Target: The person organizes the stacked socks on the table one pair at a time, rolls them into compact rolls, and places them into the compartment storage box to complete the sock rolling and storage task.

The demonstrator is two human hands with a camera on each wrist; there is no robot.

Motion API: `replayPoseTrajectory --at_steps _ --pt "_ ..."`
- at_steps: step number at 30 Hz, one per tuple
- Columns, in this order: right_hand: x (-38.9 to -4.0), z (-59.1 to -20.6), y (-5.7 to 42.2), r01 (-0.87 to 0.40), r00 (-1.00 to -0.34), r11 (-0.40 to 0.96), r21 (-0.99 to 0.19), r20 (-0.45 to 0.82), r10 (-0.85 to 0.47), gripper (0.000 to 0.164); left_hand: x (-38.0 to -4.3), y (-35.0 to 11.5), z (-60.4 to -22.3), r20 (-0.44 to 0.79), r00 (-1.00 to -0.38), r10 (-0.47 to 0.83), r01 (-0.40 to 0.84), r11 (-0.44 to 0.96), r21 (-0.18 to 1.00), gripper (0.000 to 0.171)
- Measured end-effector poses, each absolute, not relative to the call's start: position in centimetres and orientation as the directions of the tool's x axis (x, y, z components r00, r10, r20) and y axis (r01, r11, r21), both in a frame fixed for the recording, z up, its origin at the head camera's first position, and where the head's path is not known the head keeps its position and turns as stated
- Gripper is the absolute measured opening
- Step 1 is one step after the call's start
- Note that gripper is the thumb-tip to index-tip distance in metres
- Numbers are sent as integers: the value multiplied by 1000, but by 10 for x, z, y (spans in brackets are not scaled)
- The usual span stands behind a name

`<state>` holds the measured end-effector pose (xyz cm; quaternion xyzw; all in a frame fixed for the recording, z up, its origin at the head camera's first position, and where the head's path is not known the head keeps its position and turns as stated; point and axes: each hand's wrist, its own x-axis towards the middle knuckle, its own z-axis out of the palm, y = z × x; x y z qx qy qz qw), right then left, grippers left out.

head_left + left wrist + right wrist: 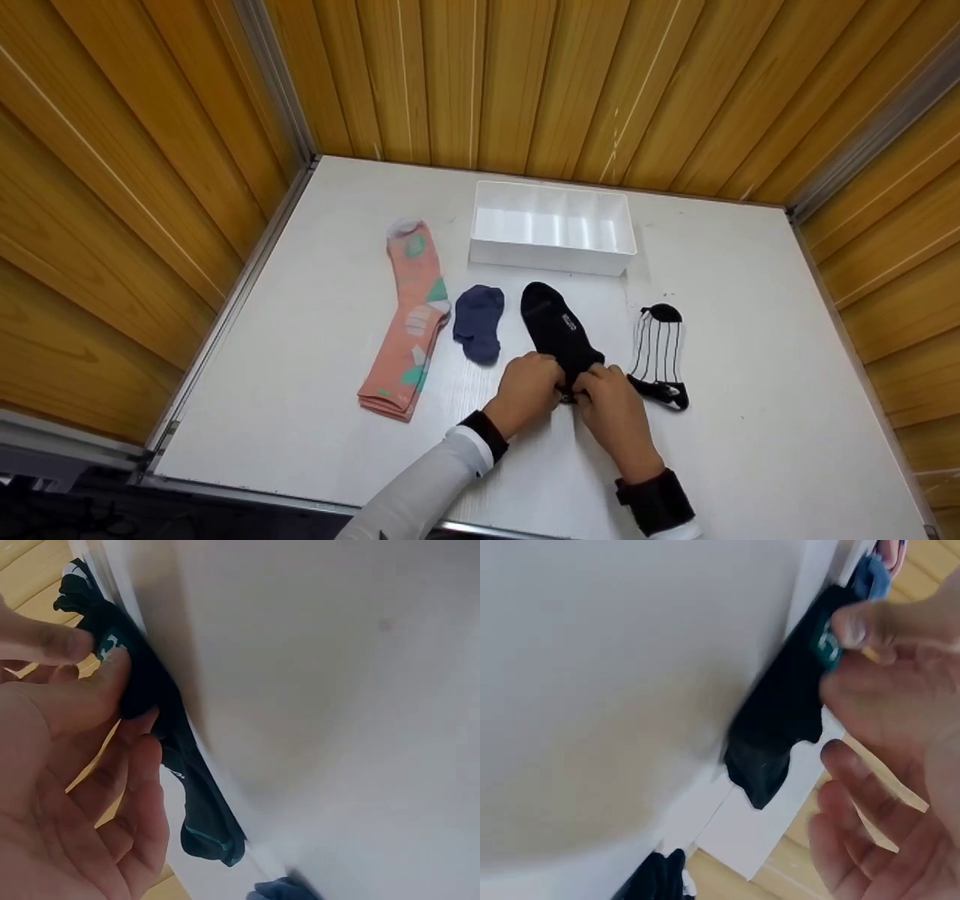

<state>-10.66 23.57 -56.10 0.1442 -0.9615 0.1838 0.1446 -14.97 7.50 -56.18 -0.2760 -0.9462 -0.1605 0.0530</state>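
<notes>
A black sock [553, 319] with small pale lettering lies in the middle of the table, toe pointing away from me. My left hand [527, 394] pinches the left side of its cuff end. On the opposite side of that end, my right hand [616, 416] pinches the fabric between thumb and fingers. In the left wrist view, the thumb presses over a pale print on the black sock [146, 679]. The right wrist view shows the right thumb at a green patch with pale marks on the sock [776, 705], the other fingers spread below.
Left of the black sock lie a short navy sock [478, 322] and a long pink sock [416, 277] with green and white patches. A striped sock [664, 313] with black ends lies on the right. Behind stands a white divided box [547, 259]. Wood-patterned walls enclose the white table [300, 337].
</notes>
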Motion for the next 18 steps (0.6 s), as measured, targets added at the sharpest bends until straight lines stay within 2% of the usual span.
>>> replayPoseTrajectory --at_steps 5,12,15,18 --pt "-103 -564 236 -314 -927 896 -315 305 -218 12 -152 76 -561 145 -855 498 516 790 330 14" --pt "-108 -557 240 -298 -950 886 -354 201 -239 14 -155 82 -559 163 -851 499 525 806 272 4" --pt "-109 -556 238 -292 -953 884 -365 183 -239 18 -155 83 -557 159 -859 487 512 820 257 7" --pt "-111 -557 236 -292 -954 886 -360 180 -241 20 -150 84 -554 164 -857 488 512 840 180 10"
